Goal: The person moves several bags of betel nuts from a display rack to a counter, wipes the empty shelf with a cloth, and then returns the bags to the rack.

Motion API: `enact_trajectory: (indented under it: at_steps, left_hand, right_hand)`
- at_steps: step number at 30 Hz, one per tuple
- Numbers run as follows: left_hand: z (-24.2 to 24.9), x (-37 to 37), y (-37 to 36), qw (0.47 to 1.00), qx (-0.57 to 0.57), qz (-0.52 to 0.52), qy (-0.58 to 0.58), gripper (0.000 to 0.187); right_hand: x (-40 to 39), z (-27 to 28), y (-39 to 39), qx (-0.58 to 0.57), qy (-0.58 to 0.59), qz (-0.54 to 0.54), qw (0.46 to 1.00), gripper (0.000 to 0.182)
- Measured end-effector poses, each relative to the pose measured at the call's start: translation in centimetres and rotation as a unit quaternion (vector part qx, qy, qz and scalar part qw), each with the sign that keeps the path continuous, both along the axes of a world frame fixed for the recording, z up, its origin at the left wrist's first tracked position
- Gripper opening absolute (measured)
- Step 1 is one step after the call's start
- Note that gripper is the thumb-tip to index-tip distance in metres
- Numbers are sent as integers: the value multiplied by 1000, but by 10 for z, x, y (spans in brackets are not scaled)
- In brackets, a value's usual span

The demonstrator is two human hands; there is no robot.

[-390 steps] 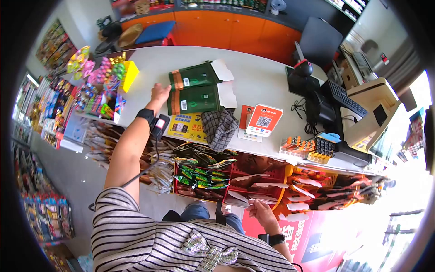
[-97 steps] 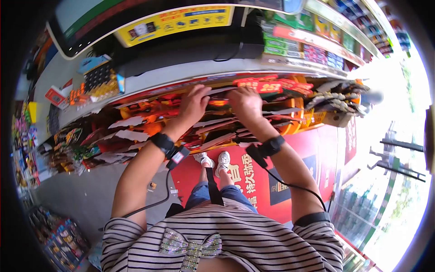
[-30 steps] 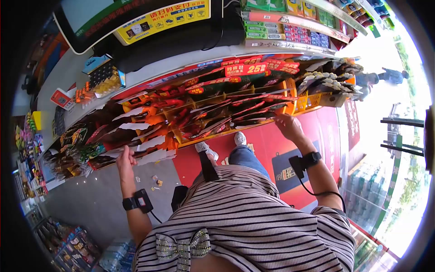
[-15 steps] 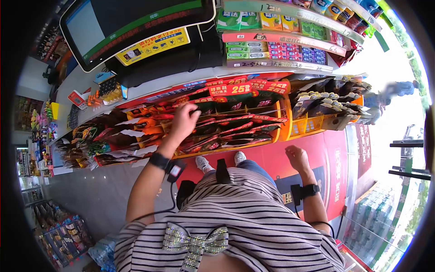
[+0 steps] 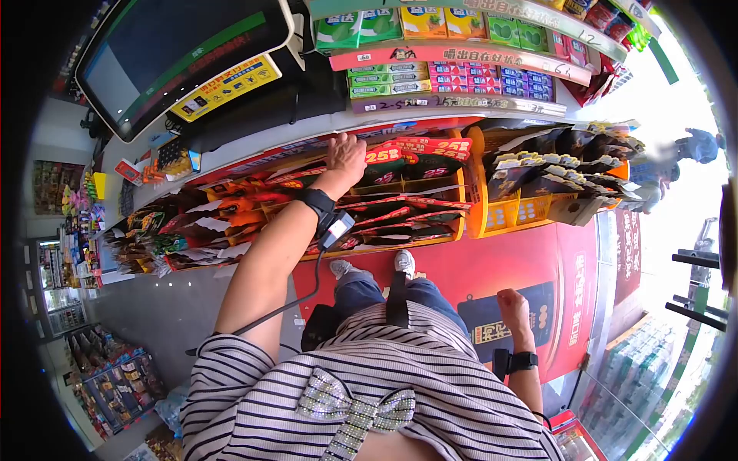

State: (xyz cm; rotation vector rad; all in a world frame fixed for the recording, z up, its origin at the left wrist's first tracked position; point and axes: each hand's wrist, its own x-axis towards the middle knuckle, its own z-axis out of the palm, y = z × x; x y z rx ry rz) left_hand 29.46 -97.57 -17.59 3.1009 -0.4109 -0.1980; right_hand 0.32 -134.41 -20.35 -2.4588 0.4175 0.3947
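Observation:
My left hand [image 5: 346, 160] reaches over the back row of a yellow rack [image 5: 477, 183]. Its fingers are bent down at the tops of red and green packets [image 5: 419, 160] marked 25. What lies under the fingertips is hidden. Lower in the same rack stand more dark packets with red tops [image 5: 415, 219], below and to the right of that hand. My right hand [image 5: 513, 311] hangs by my side above a red mat, its fingers curled in with nothing visible in them. Both wrists carry black straps with a small device.
A screen [image 5: 184, 58] with a yellow sign stands on the counter at upper left. Gum shelves [image 5: 461, 58] rise behind the rack. More packets [image 5: 550, 165] fill the rack's right end. A glass door with bottled packs [image 5: 642, 369] is at right.
My left hand has moved forward and right, from above the rack's middle to the back row's packet tops. My right hand has dropped lower and its fingers have curled in. The view has shifted slightly.

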Motion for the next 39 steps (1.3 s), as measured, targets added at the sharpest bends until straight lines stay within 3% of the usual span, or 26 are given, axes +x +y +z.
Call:
enact_trajectory:
  at_steps: [1,2,5,10,13,16,19,22,26,31,34,39]
  left_hand:
    - [-1,2,0,999,19,-5,34,30]
    - [-19,3,4,1000,-21,0,-12,21]
    - [-27,10,5,997,-42,33,52,22]
    - [-25,19,10,997,-40,-62,26,14]
    - [-10,23,13,994,-42,-97,1,16]
    - [37,21,15,993,-91,-68,13,17]
    - [99,11,17,992,-89,-69,-50,17]
    - [159,-9,35,980,-163,-77,-87,18]
    - [214,-65,72,950,-300,8,-87,12]
    - [247,-153,117,947,-240,146,-158,16]
    - [241,-210,150,914,-204,317,-152,15]
    - [203,-287,180,851,-247,427,-178,11]
  right_hand:
    - [3,1,0,-6,8,5,1000,12]
    - [4,-2,-1,10,-8,1,1000,11]
    - [7,-9,-1,29,-33,-6,999,12]
    - [40,-2,4,37,-9,21,999,12]
    - [84,-3,1,41,-59,60,996,13]
    - [136,12,11,31,-90,86,992,12]
    - [178,14,27,59,-102,113,987,12]
    - [202,17,51,86,-127,156,976,11]
    - [213,5,88,127,-99,208,965,11]
    - [219,-6,137,106,-89,289,947,13]
    - [226,-7,168,93,-147,336,926,13]
    - [237,-3,221,12,-188,401,897,31]
